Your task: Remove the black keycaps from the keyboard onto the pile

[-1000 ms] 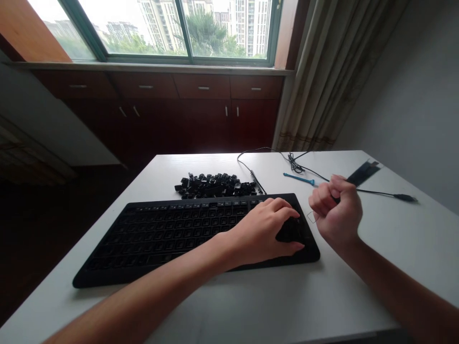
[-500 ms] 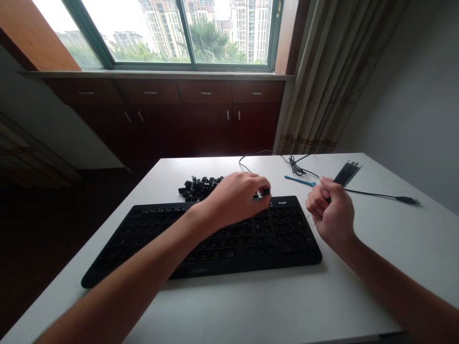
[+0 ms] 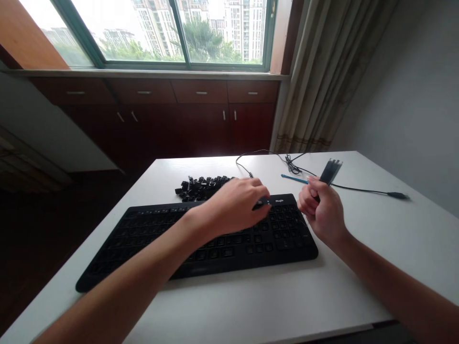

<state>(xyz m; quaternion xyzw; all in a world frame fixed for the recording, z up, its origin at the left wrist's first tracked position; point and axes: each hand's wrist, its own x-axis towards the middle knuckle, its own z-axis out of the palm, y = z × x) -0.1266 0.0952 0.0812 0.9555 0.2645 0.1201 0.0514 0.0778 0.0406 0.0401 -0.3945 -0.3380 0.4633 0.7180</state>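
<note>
Left hand (image 3: 234, 205): curled over the keyboard (image 3: 201, 236) top edge, pinching a keycap (image 3: 264, 201).
Right hand (image 3: 321, 210): fisted round a black tool (image 3: 329, 172).
Keycaps (image 3: 201, 186): piled behind.

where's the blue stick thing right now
The blue stick lies on the white table, beyond the keyboard's far right corner, just left of the right hand.

1 head-worn view looks forward and down, close over the white table (image 3: 394, 248), facing the window (image 3: 161, 28).
</note>
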